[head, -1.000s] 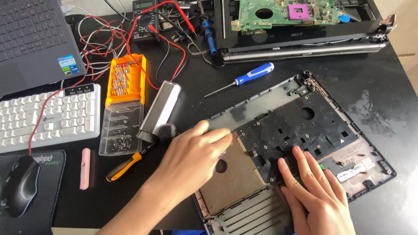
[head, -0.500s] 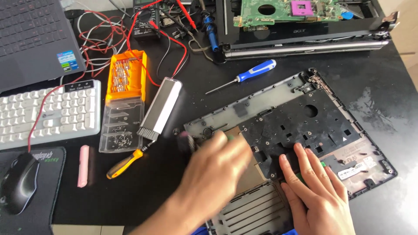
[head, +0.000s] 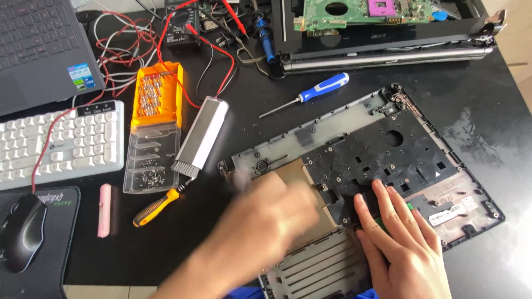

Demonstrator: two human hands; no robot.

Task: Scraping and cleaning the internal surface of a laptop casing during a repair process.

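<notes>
An upturned black laptop base shell (head: 388, 138) lies on the dark table, with a tan panel and a ribbed grey section near me. My right hand (head: 402, 249) rests flat on its lower right part, fingers spread and pressing down, holding nothing. My left hand (head: 266, 221) is motion-blurred over the tan panel at the shell's left side. The blur hides whether it holds anything. A blue-handled screwdriver (head: 324, 88) lies just beyond the shell.
Left of the shell are a grey brush (head: 202, 135), an orange bit case (head: 158, 94), its clear lid (head: 148, 160) and an orange-black screwdriver (head: 155, 207). Further left: white keyboard (head: 61, 144), mouse (head: 22, 232), pink stick (head: 104, 210). A multimeter (head: 183, 25) and a green motherboard (head: 360, 11) are at the back.
My left hand has swept across the shell's left part, drawing back toward me, and is now blurred. My right hand has stayed flat in the same spot.
</notes>
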